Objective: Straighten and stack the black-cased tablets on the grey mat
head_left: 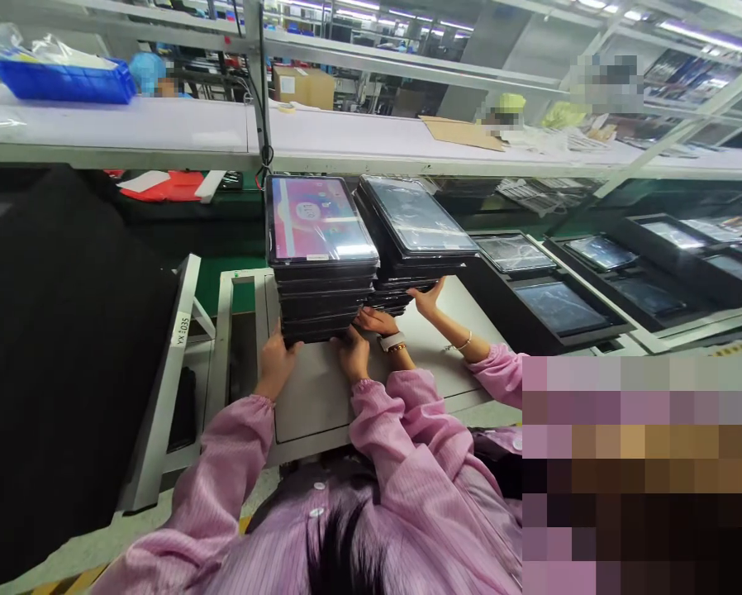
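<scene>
A tall stack of tablets [325,289] stands in front of me, its top screen lit pink and purple. My left hand [277,360] grips the stack's lower left side. Low on the right side, my right hand [352,354] has its fingers curled at the bottom edge, partly hidden beneath. Close beside it is a second stack of tablets [417,216] with a dark, glossy screen on top. A co-worker in a pink sleeve holds that stack low down with two hands [430,299], one wearing a white wrist band.
Under the stacks lies a pale board [315,405] on a white frame. Black trays with tablets [560,306] line the right side. A black-covered surface [54,355] fills the left. A long shelf [178,132] crosses behind, carrying a blue bin [61,80] and cardboard [461,132].
</scene>
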Available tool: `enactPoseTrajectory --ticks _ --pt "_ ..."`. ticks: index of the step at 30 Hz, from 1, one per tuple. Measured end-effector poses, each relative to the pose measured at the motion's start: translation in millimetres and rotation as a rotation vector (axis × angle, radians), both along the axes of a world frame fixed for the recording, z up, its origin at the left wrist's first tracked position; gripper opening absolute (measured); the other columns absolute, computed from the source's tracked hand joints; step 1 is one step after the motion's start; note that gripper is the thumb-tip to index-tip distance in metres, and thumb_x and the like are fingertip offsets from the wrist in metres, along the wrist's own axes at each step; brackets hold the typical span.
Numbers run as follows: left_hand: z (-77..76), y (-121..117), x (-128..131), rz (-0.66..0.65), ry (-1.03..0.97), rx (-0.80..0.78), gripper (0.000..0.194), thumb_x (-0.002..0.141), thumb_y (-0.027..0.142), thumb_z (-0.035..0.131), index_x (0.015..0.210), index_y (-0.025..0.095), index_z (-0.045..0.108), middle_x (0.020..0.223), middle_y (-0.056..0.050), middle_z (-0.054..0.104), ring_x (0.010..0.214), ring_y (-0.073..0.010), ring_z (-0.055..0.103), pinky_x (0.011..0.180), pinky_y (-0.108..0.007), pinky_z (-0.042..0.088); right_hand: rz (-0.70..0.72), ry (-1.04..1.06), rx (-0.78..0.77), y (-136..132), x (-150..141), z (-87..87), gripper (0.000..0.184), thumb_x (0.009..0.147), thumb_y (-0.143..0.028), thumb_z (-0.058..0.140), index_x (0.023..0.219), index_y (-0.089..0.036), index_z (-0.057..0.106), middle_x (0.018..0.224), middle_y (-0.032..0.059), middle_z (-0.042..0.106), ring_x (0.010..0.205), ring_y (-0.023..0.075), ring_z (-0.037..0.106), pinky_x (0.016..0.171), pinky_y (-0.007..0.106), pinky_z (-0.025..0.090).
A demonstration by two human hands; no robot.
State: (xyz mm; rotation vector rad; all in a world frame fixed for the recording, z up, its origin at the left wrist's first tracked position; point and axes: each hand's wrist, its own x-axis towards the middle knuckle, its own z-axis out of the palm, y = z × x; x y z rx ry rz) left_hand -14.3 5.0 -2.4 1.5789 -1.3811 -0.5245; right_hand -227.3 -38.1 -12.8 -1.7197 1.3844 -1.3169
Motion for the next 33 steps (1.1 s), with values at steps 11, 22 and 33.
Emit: enactPoseTrajectory --ticks 11,22,33 --pt "9.2 4.3 0.9 -0.068 0.171 -0.058 0.072 0.099 0.061 0.052 0.155 0.017 0.045 0.142 -0.015 0.059 0.132 -0.0304 0.057 0.114 -0.047 0.046 0.106 -0.240 -0.024 4.4 7.8 23.2 0.076 0.095 -0.078 0.060 0.133 -0.014 0.070 0.139 0.0139 0.059 0.138 0.0347 0.048 0.125 0.050 0.031" --pt "15.7 2.3 -6.4 0.086 0.138 -0.008 0.060 0.097 0.032 0.064 0.152 0.013 0.049 0.129 -0.016 0.067 0.116 -0.0301 0.066 0.102 -0.043 0.052 -0.021 -0.361 -0.006 2.5 22.2 21.4 0.075 0.091 -0.078 0.064 0.124 -0.012 0.075 0.125 0.0127 0.068 0.130 0.0332 0.054 0.120 0.050 0.038" --pt "15.9 2.0 -9.9 0.168 0.070 0.015 0.061 0.096 0.039 0.066 0.149 0.012 0.054 0.124 -0.017 0.069 0.113 -0.0361 0.067 0.099 -0.047 0.052 -0.068 -0.407 0.010 -6.1 23.3 6.4 0.080 0.090 -0.077 0.065 0.126 -0.007 0.072 0.123 0.0168 0.068 0.125 0.0359 0.059 0.116 0.056 0.042"
